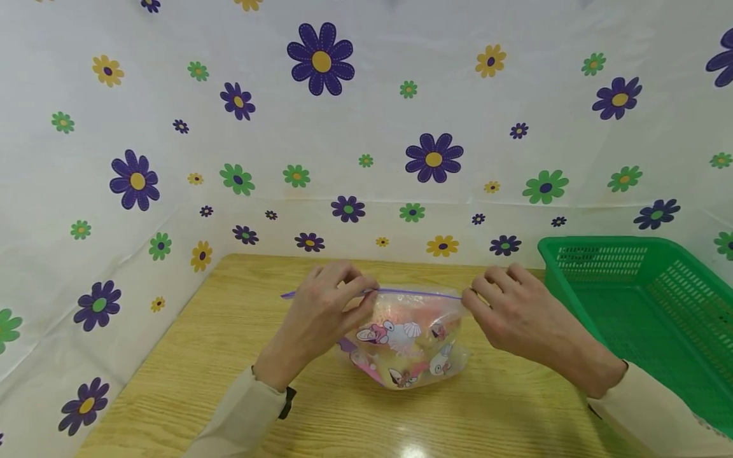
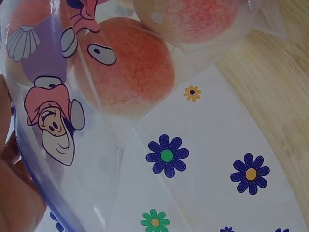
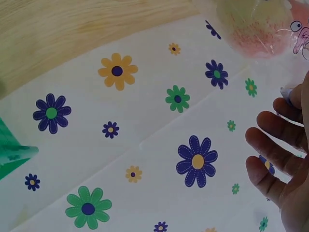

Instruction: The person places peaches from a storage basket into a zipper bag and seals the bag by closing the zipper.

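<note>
A clear zip bag with cartoon fish and shell prints stands on the wooden table, a purple zip strip along its top. Round, pink-and-yellow peaches show through the plastic in the left wrist view. With thumb and fingers, my left hand pinches the strip left of the middle; a loose purple end sticks out beyond it. At the strip's right end, my right hand pinches the bag's top corner. The right wrist view shows its other fingers spread and slightly bent, the thumb hidden.
A green plastic basket with perforated walls stands at the right, close to my right forearm. Behind and left of the wooden table hangs a white sheet printed with purple, green and yellow flowers.
</note>
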A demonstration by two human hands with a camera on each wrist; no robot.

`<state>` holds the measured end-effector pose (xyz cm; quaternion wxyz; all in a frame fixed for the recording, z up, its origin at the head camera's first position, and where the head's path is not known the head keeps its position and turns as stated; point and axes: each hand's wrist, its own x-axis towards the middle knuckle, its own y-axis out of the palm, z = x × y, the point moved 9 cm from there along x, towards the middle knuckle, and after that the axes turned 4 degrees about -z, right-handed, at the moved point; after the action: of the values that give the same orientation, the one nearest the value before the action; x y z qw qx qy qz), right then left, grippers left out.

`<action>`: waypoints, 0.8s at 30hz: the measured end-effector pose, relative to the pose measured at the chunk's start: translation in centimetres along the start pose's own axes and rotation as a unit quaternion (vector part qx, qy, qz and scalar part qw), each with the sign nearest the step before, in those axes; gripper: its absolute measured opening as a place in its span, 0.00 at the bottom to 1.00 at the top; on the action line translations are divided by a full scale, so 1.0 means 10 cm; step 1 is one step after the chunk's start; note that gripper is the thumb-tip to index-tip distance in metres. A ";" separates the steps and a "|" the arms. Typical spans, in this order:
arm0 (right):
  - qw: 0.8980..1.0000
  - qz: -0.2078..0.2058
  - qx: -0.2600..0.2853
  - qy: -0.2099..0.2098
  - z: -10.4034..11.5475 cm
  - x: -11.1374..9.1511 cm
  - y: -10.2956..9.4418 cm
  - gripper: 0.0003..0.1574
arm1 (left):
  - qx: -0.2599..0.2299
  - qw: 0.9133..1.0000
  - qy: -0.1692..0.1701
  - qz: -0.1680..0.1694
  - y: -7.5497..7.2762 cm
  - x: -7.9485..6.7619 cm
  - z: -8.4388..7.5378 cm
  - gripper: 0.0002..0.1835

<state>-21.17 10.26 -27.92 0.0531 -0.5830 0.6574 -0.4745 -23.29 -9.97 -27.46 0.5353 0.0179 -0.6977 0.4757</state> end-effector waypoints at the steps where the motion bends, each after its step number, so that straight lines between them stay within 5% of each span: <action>1: 1.000 0.011 -0.002 -0.004 0.00 0.00 0.01 0.06 | 0.000 1.000 0.000 0.001 0.00 0.00 0.00 0.03; 5: 0.999 0.044 -0.020 -0.014 0.01 0.01 0.02 0.20 | 0.001 1.000 0.000 0.003 0.00 -0.01 0.00 0.03; 13: 0.996 0.081 -0.038 -0.018 0.03 -0.01 0.05 0.23 | 0.007 1.000 0.011 0.007 -0.01 -0.02 -0.03 0.04; 24: 0.997 0.063 -0.029 -0.016 0.02 -0.04 0.04 0.24 | 0.012 1.000 0.028 0.007 -0.02 -0.04 -0.04 0.04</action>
<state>-21.24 10.42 -28.51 0.0762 -0.5492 0.7055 -0.4413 -22.69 -9.96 -27.64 0.5514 0.0059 -0.6767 0.4878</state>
